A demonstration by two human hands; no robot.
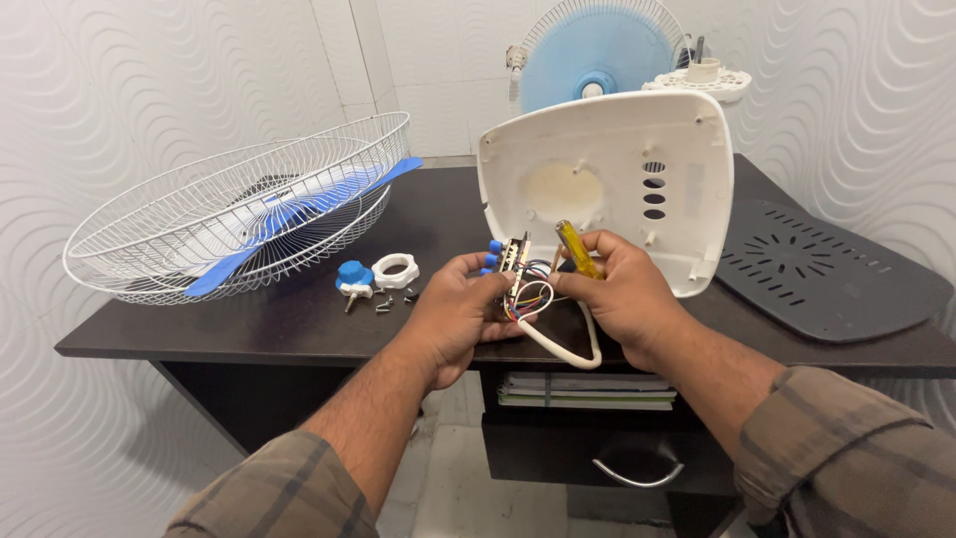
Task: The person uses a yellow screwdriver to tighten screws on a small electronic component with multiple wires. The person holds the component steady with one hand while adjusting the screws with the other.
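A person's left hand [460, 304] grips a small switch block with blue push buttons [511, 261], fingers closed around it above the front edge of the dark desk [299, 319], while the right hand [622, 294] is wrapped around a yellow-handled screwdriver [577, 247] whose tip, hidden behind the fingers, points down toward the block. Coloured wires [533, 297] and a white cord [568, 351] loop out beneath both hands. Just behind them the white fan base cover [637, 149] stands tilted on its edge, its hollow inside facing the camera. Near the desk's left end lie a white wire guard [229, 204] with a blue blade [299, 211] in it, and beside that a blue knob [354, 275], a white ring nut [395, 270] and loose screws [384, 302]; a grey vented plate [827, 269] rests at the right end. The work appears to be at the switch wiring stage, and the next move seems to call for a steady tip on a small fastener or terminal while the block is kept from twisting
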